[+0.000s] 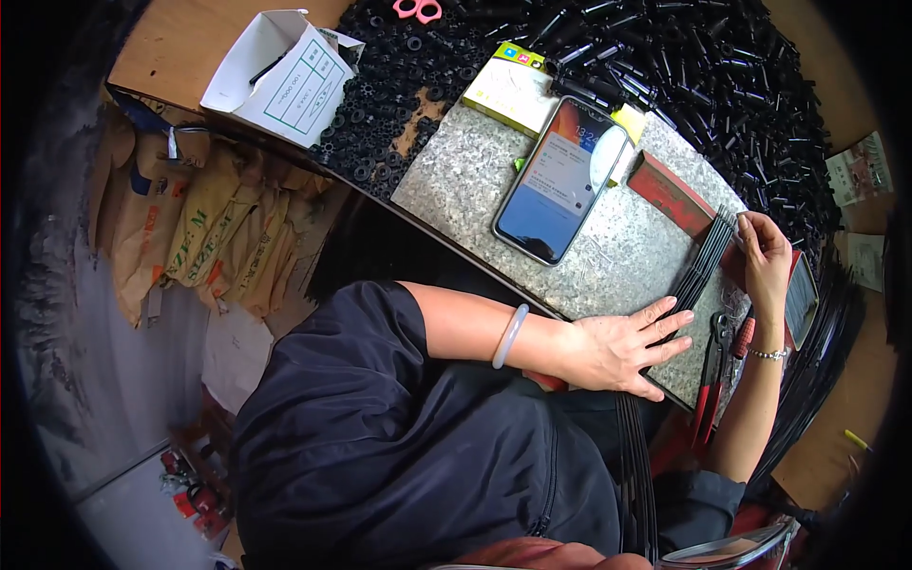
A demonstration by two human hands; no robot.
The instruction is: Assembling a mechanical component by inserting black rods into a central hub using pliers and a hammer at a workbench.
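A bundle of thin black rods (pixel 705 258) slants across the right end of a speckled grey stone slab (pixel 456 176). My left hand (pixel 622 349) lies over the bundle with its fingers spread, pressing flat near the slab's front edge. More of the rods run down below it toward my lap. At the far ends of the rods is my right hand (pixel 768 255), thumb and fingertips pinched together; what is between them is too small to tell. Pliers with red handles (pixel 711 380) and a red-handled tool (pixel 744 339) lie between the bundle and my right wrist.
A phone (pixel 560 185) with its screen lit rests on the slab, beside a yellow-and-white box (pixel 511 87) and a red bar (pixel 671 195). Small black parts (pixel 703 57) heap behind. An open white carton (pixel 294 81), pink-handled scissors (pixel 418 9) and brown sacks (pixel 204 218) are farther left.
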